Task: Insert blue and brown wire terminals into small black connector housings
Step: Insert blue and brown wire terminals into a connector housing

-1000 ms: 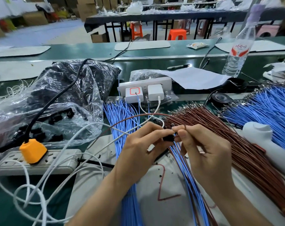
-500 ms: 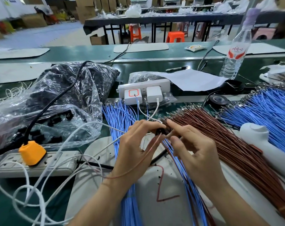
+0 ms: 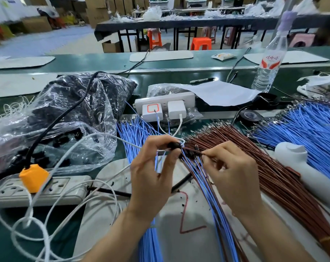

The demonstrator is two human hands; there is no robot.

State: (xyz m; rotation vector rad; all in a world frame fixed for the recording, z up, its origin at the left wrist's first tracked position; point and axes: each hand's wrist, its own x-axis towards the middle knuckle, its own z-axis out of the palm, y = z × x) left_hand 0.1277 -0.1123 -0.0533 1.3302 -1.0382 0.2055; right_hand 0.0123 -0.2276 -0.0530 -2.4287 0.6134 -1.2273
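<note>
Pinching a small black housing (image 3: 174,145) with the thumb and finger of my left hand (image 3: 151,173), I hold it up over the bench (image 3: 5,246). My right hand (image 3: 234,176) pinches one brown wire (image 3: 199,152) near its end. The end points at the housing and is very close to it, but I cannot tell if it is inside. Under my hands lie blue wires (image 3: 150,242) on a white mat (image 3: 113,239). A big pile of brown wires (image 3: 277,178) lies just to the right, with more blue ones (image 3: 315,129) past it. Well to my left sits a clear bag (image 3: 69,114) with more black housings in it.
</note>
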